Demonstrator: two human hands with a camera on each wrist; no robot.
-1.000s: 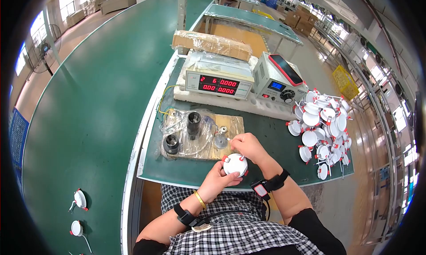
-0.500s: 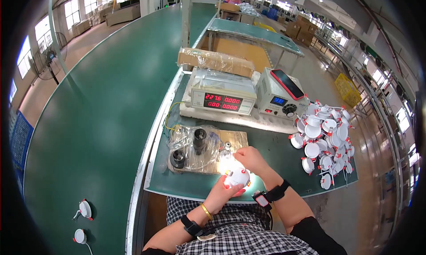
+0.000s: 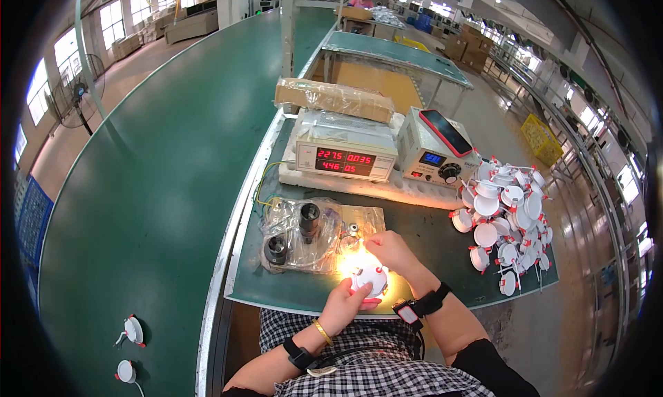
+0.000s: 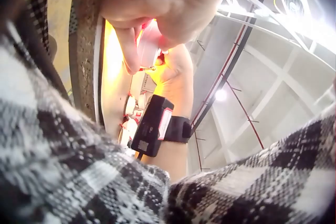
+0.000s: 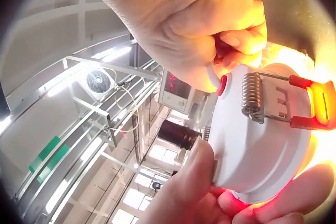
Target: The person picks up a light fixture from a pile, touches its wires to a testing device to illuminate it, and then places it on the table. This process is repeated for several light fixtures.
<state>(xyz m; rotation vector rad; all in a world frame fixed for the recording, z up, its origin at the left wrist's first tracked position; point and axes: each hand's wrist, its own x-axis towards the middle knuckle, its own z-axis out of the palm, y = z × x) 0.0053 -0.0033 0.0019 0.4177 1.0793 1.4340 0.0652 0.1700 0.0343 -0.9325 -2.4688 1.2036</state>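
Observation:
A white round downlight (image 3: 373, 279) is lit, throwing warm yellow light onto the bench. My left hand (image 3: 340, 308) holds it by the rim, thumb on its back. In the right wrist view the downlight's housing (image 5: 262, 145) shows a coiled spring clip (image 5: 252, 95) with red sleeves. From a red grommet (image 5: 222, 85) a short white cable (image 5: 212, 74) runs into my right hand (image 3: 392, 250), whose curled fingers pinch it; the cable's end is hidden. That hand is at the near right edge of a wooden board (image 3: 369, 219) bearing black lamp sockets (image 3: 309, 221).
Behind the board stand a power meter (image 3: 345, 163) with red digits and a grey power supply (image 3: 431, 148) with a phone (image 3: 445, 133) on top. Many downlights (image 3: 501, 217) are heaped at the right. Two more (image 3: 132, 331) lie on the green belt (image 3: 138, 224) at left.
The downlight, unlit a second ago, came on white and now glows warm yellow. The meter's lower and right readings rose from zero. Both hands keep their hold; the head view tilted up slightly.

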